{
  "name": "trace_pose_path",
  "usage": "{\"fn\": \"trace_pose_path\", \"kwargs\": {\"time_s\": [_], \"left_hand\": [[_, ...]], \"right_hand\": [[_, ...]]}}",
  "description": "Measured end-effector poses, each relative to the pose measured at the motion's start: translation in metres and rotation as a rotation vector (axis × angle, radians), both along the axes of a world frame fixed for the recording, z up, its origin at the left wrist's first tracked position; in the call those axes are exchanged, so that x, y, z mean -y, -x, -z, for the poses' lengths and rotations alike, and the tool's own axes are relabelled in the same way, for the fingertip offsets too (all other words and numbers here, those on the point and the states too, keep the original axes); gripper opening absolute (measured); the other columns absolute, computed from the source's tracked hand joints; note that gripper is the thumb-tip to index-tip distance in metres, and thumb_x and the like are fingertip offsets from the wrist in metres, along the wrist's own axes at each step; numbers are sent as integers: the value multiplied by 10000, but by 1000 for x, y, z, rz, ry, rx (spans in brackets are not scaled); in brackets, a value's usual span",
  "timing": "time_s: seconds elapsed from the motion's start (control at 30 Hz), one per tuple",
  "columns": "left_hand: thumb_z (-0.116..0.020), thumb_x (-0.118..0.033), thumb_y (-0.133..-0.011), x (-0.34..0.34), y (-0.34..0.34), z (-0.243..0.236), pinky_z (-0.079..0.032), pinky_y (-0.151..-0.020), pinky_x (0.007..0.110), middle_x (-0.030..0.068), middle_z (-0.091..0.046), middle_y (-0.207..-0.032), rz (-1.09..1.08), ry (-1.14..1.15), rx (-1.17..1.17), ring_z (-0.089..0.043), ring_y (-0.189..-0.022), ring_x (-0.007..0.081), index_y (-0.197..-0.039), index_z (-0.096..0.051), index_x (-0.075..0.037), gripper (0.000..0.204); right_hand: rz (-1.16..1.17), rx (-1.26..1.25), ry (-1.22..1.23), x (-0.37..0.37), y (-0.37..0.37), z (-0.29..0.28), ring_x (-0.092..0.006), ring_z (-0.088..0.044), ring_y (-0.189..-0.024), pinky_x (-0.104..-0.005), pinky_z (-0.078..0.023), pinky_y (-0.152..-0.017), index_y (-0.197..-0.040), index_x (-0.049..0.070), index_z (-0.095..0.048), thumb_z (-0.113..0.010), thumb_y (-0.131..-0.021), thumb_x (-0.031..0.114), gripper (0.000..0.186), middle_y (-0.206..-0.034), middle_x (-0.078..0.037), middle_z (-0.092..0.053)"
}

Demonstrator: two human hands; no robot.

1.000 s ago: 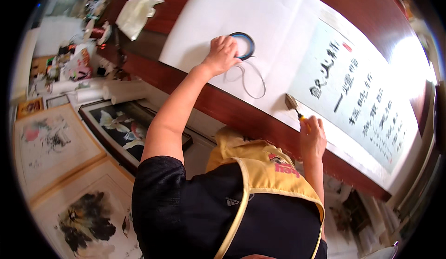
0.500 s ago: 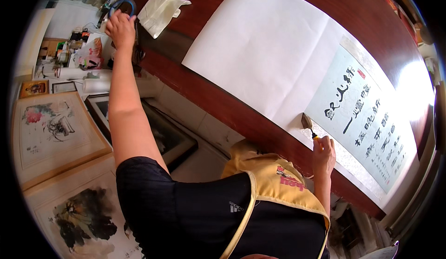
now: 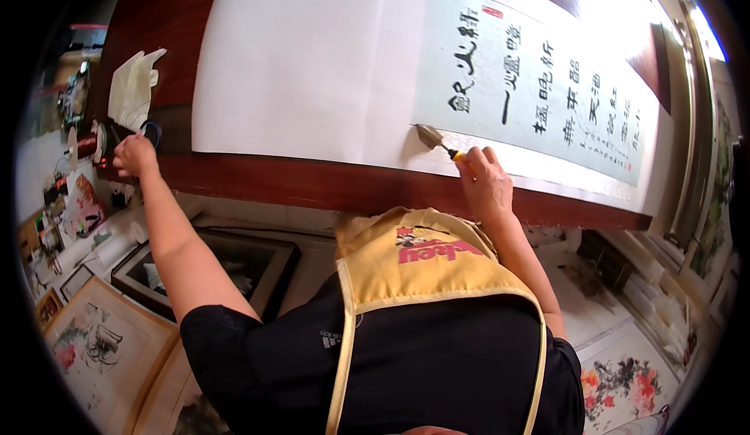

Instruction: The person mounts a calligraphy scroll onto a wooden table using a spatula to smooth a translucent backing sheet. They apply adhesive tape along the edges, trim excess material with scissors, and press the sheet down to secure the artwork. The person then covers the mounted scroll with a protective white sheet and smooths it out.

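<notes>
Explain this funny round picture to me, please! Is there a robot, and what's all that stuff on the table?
There's no robot here, just a person working bare-handed. A wide camera worn on their head looks down, which makes straight edges bend. The picture's left is the person's left. On the red-brown table lie a big white sheet, a pale blue panel with black brush writing, and a crumpled, pale bag. The right hand holds a tool with a flat head and a yellow-and-black handle. The left hand is beside a blue ring; I can't tell whether they touch.
</notes>
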State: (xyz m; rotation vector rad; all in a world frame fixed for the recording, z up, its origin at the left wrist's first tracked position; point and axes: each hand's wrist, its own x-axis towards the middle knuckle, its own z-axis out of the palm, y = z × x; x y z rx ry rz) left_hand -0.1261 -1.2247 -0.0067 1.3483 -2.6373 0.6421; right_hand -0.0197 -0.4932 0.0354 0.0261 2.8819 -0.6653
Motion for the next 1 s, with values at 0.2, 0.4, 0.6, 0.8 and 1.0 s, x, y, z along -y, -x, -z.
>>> {"fn": "trace_pose_path", "kwargs": {"time_s": [0.2, 0.4, 0.6, 0.8, 1.0], "left_hand": [[-601, -506, -896, -15, 32, -13, -299, -1027, 664, 215, -344, -1532, -13, 153, -160, -342, -1348, 498, -1439, -448, -402, 574], [-657, -660, -837, -115, 27, -11, -247, -1056, 670, 194, -301, -1553, 500, 322, -504, -296, -1370, 491, -1404, -544, -283, 690], [-655, -398, -969, -387, 44, -16, -369, -1045, 520, 215, -455, -1442, 1238, 8, -727, -451, -1317, 359, -1413, -549, -172, 510], [-565, -381, -1019, -668, 14, 33, -270, -1140, 532, 166, -451, -1475, 1610, -663, -390, -367, -1383, 403, -1432, -526, -100, 502], [-613, -507, -943, -870, -23, 69, -118, -1181, 645, 94, -308, -1622, 1475, -655, -4, -205, -1511, 381, -1530, -432, -242, 670]], "right_hand": [[286, -86, -59, -89, -40, 1, -367, -628, -695, -468, -502, -579, -925, 129, -580, -695, -923, 221, 148, -871, -87, -602], [560, -183, -206, -205, -68, 17, -379, -648, -806, -487, -516, -654, -938, 116, -589, -667, -944, 263, 166, -899, -109, -623], [895, -176, -292, -375, -101, 28, -367, -660, -889, -493, -523, -733, -948, 91, -626, -670, -936, 295, 209, -929, -131, -668], [1055, -181, -325, -532, -123, 45, -380, -675, -898, -498, -522, -762, -944, 71, -649, -664, -918, 321, 252, -909, -164, -701], [1051, -239, -446, -700, -155, 49, -410, -660, -919, -529, -513, -778, -936, 60, -636, -658, -917, 325, 266, -945, -181, -694]]}}
